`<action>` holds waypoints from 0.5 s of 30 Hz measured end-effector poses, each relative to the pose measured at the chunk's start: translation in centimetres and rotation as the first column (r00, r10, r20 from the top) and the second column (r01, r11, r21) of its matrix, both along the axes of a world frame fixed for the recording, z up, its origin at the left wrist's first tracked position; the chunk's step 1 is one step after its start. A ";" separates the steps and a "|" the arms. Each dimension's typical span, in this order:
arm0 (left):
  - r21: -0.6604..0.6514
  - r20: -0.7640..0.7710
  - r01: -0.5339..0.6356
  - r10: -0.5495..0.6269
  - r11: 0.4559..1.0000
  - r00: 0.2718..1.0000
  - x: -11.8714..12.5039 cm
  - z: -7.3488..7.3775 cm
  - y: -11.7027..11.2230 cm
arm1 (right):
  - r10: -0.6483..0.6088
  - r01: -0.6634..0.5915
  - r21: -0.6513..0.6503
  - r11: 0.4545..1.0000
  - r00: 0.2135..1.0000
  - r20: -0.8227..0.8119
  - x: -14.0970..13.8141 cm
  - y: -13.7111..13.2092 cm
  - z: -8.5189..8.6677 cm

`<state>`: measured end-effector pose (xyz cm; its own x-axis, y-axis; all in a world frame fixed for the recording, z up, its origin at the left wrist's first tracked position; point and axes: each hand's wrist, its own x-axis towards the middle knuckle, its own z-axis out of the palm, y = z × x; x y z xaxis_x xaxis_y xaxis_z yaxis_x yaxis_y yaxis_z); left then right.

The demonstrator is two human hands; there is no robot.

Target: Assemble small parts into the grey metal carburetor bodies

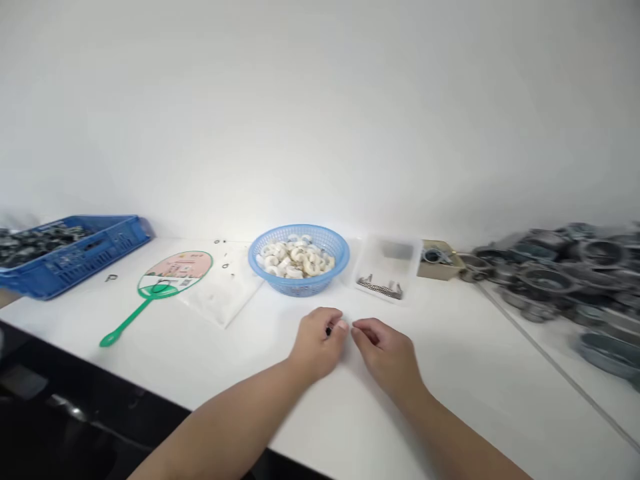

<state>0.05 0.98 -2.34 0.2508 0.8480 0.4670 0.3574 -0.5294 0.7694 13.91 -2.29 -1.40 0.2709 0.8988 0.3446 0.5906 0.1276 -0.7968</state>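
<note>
Over the middle of the white table, my left hand is closed around a small dark part, mostly hidden by the fingers. Close to its right, my right hand is closed too, thumb and fingertips pinched together; whatever may be between them is too small to make out. A narrow gap separates the two hands. Behind them stands a blue basket heaped with white ring-shaped pieces. To its right, a clear plastic tray holds several metal springs or screws.
A fan with a green handle lies left, beside a clear plastic bag. At far left is a blue crate of dark parts. On the right, grey metal castings are piled near a small box.
</note>
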 end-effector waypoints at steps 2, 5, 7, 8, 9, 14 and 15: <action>0.015 -0.004 -0.005 0.005 1.000 1.000 0.1 0.2 0.1 | -0.029 0.029 -0.016 0.999 1.000 -0.006 0.0 0.2 0.1; 0.014 -0.010 -0.016 0.016 1.000 1.000 0.2 0.5 0.3 | -0.061 0.061 -0.056 0.997 0.998 -0.013 0.0 0.5 0.3; 0.002 -0.025 -0.023 0.023 1.000 0.999 0.3 0.7 0.4 | -0.074 0.073 -0.091 0.993 0.997 -0.011 0.1 0.8 0.4; -0.005 -0.035 -0.024 0.024 1.000 0.999 0.3 0.8 0.4 | -0.078 0.077 -0.110 0.991 0.997 -0.004 0.2 0.9 0.5; -0.013 -0.049 -0.023 0.022 1.000 0.999 0.3 0.9 0.5 | -0.080 0.080 -0.129 0.988 0.997 0.006 0.4 1.1 0.6; -0.063 -0.138 -0.038 0.029 0.997 0.990 0.5 1.2 0.8 | -0.016 0.040 -0.263 0.964 0.996 0.093 1.5 2.0 0.9; -0.063 -0.145 -0.039 0.029 0.997 0.989 0.5 1.2 0.9 | 0.002 0.028 -0.271 0.962 0.994 0.111 1.7 2.2 0.9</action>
